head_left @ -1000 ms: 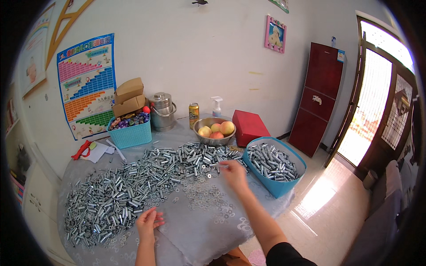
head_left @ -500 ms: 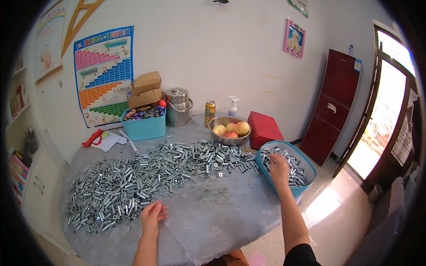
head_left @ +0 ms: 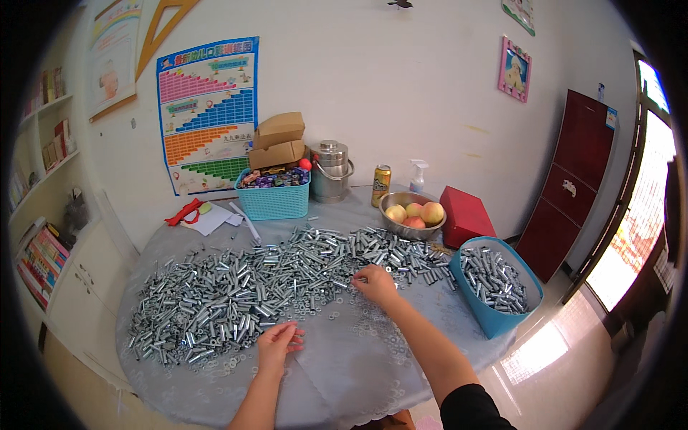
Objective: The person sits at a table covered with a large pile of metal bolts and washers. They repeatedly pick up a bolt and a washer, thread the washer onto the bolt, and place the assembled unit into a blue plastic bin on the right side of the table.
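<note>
table (head_left: 344, 373) | metal sleeves (head_left: 251, 287) | right hand (head_left: 374, 282) touching | blue bin (head_left: 494, 287) beside

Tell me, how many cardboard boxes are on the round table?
2. Both stand at the back of the table, stacked behind the turquoise basket: the lower box and the upper box tilted on it. More may be hidden behind.
</note>
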Tool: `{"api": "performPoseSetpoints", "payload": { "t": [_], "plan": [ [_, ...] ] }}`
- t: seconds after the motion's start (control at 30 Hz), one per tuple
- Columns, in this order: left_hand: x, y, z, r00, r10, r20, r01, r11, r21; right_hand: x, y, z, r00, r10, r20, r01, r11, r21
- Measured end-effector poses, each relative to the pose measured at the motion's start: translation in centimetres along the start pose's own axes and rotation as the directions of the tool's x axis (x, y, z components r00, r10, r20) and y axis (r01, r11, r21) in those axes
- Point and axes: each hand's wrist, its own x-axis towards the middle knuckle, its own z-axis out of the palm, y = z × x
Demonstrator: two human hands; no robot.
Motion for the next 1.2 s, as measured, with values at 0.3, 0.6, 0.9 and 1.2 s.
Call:
{"api": "performPoseSetpoints", "payload": {
  "t": [0.3, 0.6, 0.9, 1.2],
  "plan": [
    [0.0, -0.1, -0.2, 1.0, -0.011, 0.01, 0.012, 0.999, -0.045, 1.4, -2.5, 2.9, 0.982, 0.023, 0.187, -0.008, 0.996, -0.084],
    [0.2, 0.0, -0.1, 0.998, -0.055, 0.035, 0.057, 0.996, -0.063, 3.5, -5.5, 6.2, 0.931, -0.338, 0.136, 0.333, 0.941, 0.062],
    [0.2, -0.4, -0.7, 0.997, -0.051, 0.055, 0.054, 0.996, -0.064, 1.3, -9.0, 3.8, 0.911, -0.413, -0.013, 0.412, 0.908, 0.076],
    [-0.4, -0.9, 1.2, 0.984, 0.043, 0.175, -0.048, 0.999, 0.022, -6.9, -9.9, 0.5, 0.866, 0.038, 0.499, -0.479, 0.349, 0.806]
  ]
}}
